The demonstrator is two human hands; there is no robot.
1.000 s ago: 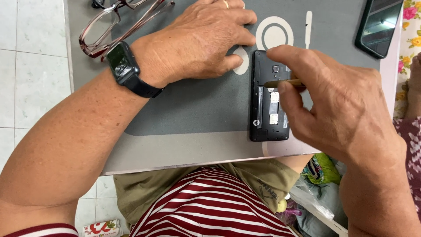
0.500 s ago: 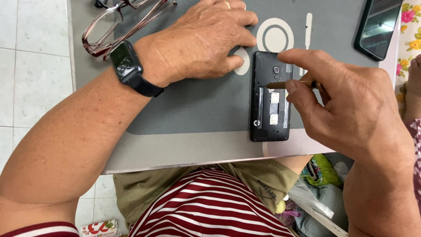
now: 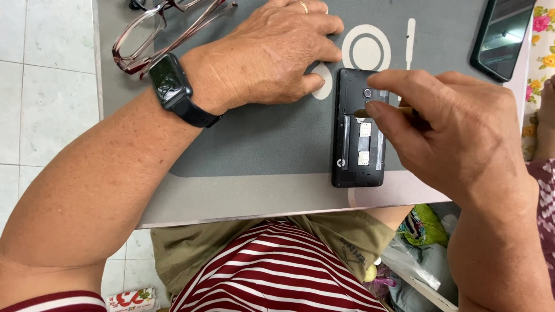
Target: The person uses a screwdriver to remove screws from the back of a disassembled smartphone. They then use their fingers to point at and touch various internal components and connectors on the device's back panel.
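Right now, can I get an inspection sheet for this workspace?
Surface: grey mat on a table, its near edge by the person's lap.
Job's things: black phone lying flat on the mat, back cover off, insides exposed.
Clutter: glasses at the mat's far left; white pry tool at the far side; second phone at the far right.
Grippers: left hand flat on the mat beside the phone, thumb near its top corner; right hand pinches a small tool over the phone's upper part, its tip mostly hidden.
Cables: nothing seen.
Surroundings: tiled floor on the left; bags under the table on the right.
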